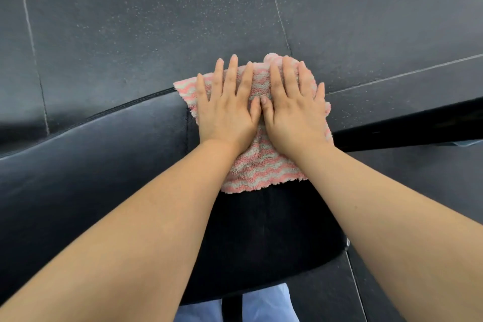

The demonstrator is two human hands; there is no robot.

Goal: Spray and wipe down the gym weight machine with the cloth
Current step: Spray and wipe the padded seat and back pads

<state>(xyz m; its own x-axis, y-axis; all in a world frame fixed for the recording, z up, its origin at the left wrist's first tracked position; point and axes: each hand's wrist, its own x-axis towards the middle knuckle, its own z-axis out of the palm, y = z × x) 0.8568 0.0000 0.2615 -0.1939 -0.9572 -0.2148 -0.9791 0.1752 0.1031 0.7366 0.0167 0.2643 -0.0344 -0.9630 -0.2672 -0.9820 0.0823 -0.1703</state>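
Both grips flat, fingers straight: left hand (226, 110), right hand (295, 112) press one cloth (261, 167) onto one black pad (104, 154).

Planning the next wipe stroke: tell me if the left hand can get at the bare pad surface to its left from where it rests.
Probably yes. The left hand lies flat on the cloth, beside the right hand, and the black pad to its left shows nothing lying on it, so a sideways slide looks unobstructed.

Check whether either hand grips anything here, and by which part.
Nothing is gripped. The left hand and right hand lie flat, fingers straight, pressing the middle of the pink-striped cloth onto the black padded seat.
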